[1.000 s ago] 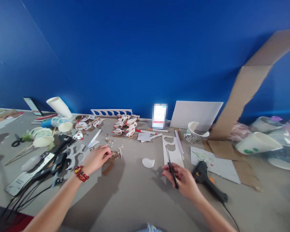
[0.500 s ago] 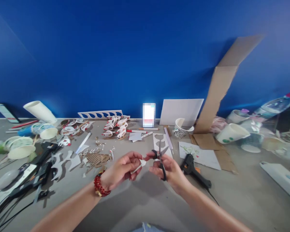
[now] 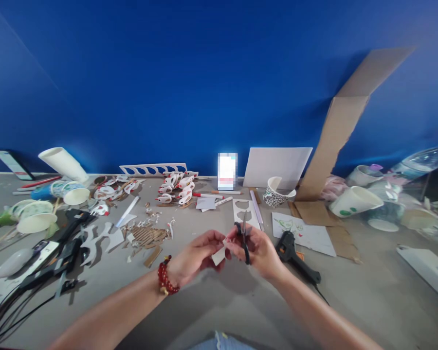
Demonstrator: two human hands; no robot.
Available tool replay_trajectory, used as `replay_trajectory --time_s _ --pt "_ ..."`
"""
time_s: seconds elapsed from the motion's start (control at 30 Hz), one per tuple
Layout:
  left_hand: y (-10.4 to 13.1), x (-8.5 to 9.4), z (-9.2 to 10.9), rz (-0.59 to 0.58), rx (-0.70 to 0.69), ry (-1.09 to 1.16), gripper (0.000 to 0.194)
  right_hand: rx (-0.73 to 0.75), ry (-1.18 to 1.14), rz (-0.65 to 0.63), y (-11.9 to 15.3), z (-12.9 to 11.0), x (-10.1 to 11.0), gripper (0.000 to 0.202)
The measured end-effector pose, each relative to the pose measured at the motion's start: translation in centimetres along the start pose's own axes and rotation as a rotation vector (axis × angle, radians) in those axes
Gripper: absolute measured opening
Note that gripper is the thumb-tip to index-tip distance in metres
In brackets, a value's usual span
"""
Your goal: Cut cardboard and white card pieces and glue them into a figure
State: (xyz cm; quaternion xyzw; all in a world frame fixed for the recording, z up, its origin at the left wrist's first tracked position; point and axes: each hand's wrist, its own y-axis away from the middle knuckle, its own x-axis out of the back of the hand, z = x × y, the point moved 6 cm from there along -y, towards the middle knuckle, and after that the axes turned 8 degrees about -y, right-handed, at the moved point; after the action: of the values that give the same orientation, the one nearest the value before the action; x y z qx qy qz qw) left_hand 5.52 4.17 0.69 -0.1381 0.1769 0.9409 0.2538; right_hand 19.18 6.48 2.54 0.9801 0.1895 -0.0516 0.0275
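My left hand [image 3: 194,258], with a red bead bracelet [image 3: 167,277] at its wrist, is closed on a small white piece of paper [image 3: 219,255]. My right hand [image 3: 262,253] has a pair of dark-handled scissors [image 3: 246,253] hooked on its fingers, the blades pointing up and away. Its thumb and fingertip meet the paper's upper right corner, so both hands touch the piece. Just beyond my right hand lies a white card with cut-out holes [image 3: 240,208]. Part of the paper is hidden behind my fingers.
To the right lie a black glue gun [image 3: 295,260] with a cord and a drawing sheet [image 3: 316,236]. Cardboard scraps [image 3: 149,236] are at left, near several red-and-white cut-outs [image 3: 175,187]. A lit phone [image 3: 227,171] leans on the wall. Cables [image 3: 22,311] cross the left front.
My hands have come together, and my right fingertips now touch the paper. The paper has turned to show a wider face. The scissors have swung upright, their blades closer together.
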Motion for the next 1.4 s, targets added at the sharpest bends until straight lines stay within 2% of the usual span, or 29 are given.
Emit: replay_trajectory --time_s 0.1,0.2,0.27,0.37,0.4,0.57,0.67,0.83,1.07,1.4 --pt "0.3 1.3 1.4 0.202 -0.191 -0.385 0.022 -0.039 -0.020 0.074 -0.5 0.6 0.8 0.036" --pt "0.3 1.8 1.7 0.255 -0.222 -0.663 0.020 -0.061 -0.015 0.089 -0.9 1.1 0.9 0.040" --pt "0.0 2.1 1.5 0.275 -0.223 -0.712 0.019 -0.053 -0.010 0.117 -1.1 1.3 1.1 0.041" --pt "-0.4 2.4 1.3 0.301 -0.235 -0.626 0.020 -0.020 0.018 0.189 -1.2 1.7 1.7 0.044" --pt "-0.5 2.5 1.4 0.314 -0.239 -0.574 0.020 -0.021 0.043 0.177 -1.1 1.8 1.8 0.045" --pt "-0.4 3.0 1.6 0.334 -0.240 -0.351 0.020 -0.161 0.166 -0.163 0.5 3.1 0.5 0.049" --pt "-0.3 2.8 1.5 0.321 -0.232 -0.296 0.018 -0.213 0.188 -0.241 1.3 3.6 -0.2 0.053" --pt "-0.2 2.3 1.2 0.293 -0.207 -0.313 0.017 -0.241 0.171 -0.258 1.5 4.1 -0.8 0.055" --pt "-0.2 2.0 1.0 0.246 -0.199 -0.302 0.017 -0.259 0.186 -0.258 1.4 5.2 -0.2 0.058" --pt "-0.4 1.8 0.8 0.185 -0.194 -0.293 0.018 -0.303 0.171 -0.256 1.5 6.5 0.4 0.052"
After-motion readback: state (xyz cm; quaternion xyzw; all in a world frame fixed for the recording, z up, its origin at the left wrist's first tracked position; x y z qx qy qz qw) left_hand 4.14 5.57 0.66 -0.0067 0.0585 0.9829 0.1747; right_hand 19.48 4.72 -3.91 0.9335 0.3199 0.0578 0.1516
